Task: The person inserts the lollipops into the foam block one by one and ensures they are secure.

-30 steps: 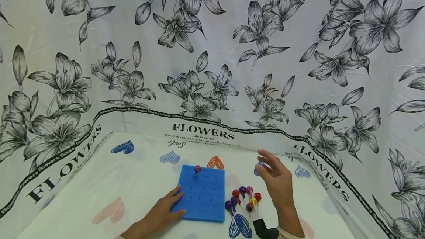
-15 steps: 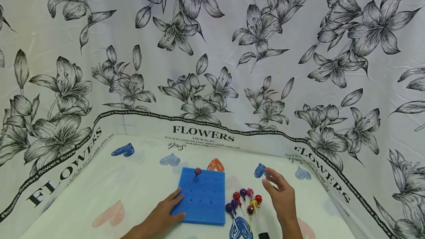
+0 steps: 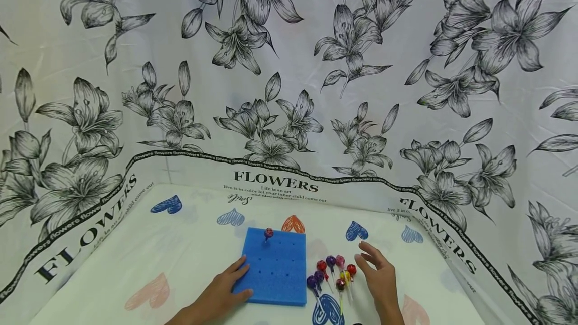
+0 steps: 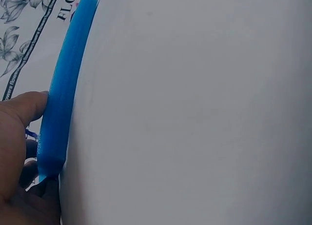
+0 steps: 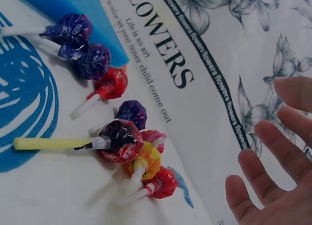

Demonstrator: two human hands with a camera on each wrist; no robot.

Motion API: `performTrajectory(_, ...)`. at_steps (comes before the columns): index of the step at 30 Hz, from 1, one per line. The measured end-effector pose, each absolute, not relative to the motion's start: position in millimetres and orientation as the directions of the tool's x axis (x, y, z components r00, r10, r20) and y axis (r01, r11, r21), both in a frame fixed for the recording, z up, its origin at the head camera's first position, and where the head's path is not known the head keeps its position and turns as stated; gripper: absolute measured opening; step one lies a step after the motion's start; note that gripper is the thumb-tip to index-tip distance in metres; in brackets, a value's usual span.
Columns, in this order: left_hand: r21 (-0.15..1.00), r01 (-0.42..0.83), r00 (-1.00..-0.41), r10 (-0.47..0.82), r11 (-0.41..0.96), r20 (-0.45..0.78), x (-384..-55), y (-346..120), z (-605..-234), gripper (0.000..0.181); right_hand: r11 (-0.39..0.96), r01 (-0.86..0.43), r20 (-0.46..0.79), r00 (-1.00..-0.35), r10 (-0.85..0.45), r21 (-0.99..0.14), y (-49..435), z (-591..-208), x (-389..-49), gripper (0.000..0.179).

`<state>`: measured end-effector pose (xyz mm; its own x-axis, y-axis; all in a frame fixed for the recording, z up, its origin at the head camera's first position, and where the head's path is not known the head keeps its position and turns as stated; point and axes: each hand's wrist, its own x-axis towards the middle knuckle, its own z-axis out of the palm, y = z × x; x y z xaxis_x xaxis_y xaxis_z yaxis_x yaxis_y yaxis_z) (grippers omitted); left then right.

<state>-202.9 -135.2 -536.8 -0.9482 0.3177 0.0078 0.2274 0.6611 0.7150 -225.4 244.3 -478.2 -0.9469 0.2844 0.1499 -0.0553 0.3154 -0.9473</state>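
Observation:
My left hand [image 3: 221, 287] rests against the left side of a blue foam block [image 3: 280, 265], with fingers and thumb touching its edge. The block lies flat and has rows of small holes. One wrapped lollipop [image 3: 269, 233] stands upright near its back left corner. To the right of the block several lollipops lie in a loose bunch, among them a purple lollipop [image 5: 92, 60], a yellow lollipop [image 5: 146, 159] and a dark red lollipop [image 5: 121, 141] with a yellow stick. Beside this bunch, my right hand [image 3: 379, 277] hovers with nothing in it, its fingers apart and slightly bent.
A white cloth [image 3: 198, 245] printed with hearts covers the table. Behind it and at the sides hangs a white curtain [image 3: 298, 129] with black flowers and lettering. A dark object barely shows at the bottom edge of the head view.
My right hand has come down and nearer to the lollipop bunch. The left hand keeps its place on the foam block, and the lollipops have not moved.

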Motion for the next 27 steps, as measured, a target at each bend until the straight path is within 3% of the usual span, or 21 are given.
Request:
performTrajectory(11, 0.723, 0.264, -0.940, 0.338, 0.638, 0.045, -197, -137, -532, 0.078, 0.345, 0.047, 0.064, -0.951, 0.304, -0.937, 250, -509, -235, 0.041)
performTrajectory(16, 0.725, 0.262, -0.939, 0.340, 0.637, 0.040, -197, -136, -531, 0.078, 0.419, 0.114, 0.021, -0.953, 0.303, -0.901, 253, -522, -238, 0.040)
performTrajectory(27, 0.723, 0.235, -0.947, 0.320, 0.650, 0.020, -199, -135, -533, 0.078, 0.588, 0.095, 0.073, -0.964, 0.255, -0.803, 255, -530, -240, 0.029)
